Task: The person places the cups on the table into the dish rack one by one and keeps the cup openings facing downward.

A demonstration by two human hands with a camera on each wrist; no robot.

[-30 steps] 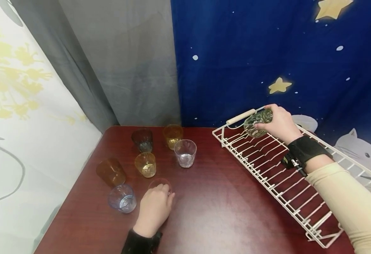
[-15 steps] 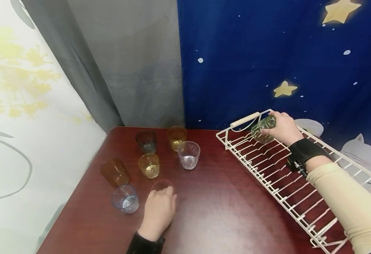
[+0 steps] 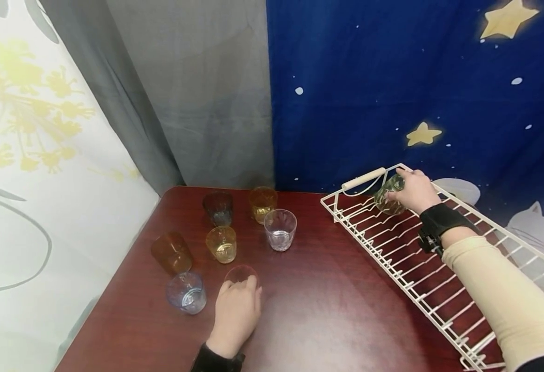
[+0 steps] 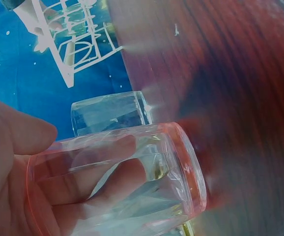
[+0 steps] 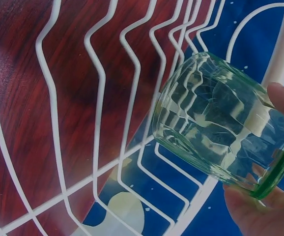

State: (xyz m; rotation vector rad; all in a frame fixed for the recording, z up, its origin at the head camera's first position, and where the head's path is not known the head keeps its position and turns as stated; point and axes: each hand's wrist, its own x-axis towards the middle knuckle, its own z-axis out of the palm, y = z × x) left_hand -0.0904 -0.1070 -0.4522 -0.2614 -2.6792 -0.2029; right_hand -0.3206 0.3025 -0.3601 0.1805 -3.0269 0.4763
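Green glass [image 5: 215,118]: at the far end of the wire rack [image 3: 363,179], tilted, long axis slanting down-left from the grip.
Right hand [image 3: 418,192]: nearer one, thumb and fingers curled round one end.
Touching the rack: can't tell.
Left hand [image 3: 236,315]: well apart, gripping the pink glass [image 4: 186,162].

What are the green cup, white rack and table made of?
Green tumbler: shiny, glass or clear plastic; wires show through, but I can't tell which.
White wire rack: probably metal, smoothly coated, because its rods are thin and bent.
Table: glossy wood or a wood-look covering; dark grain streaks it.
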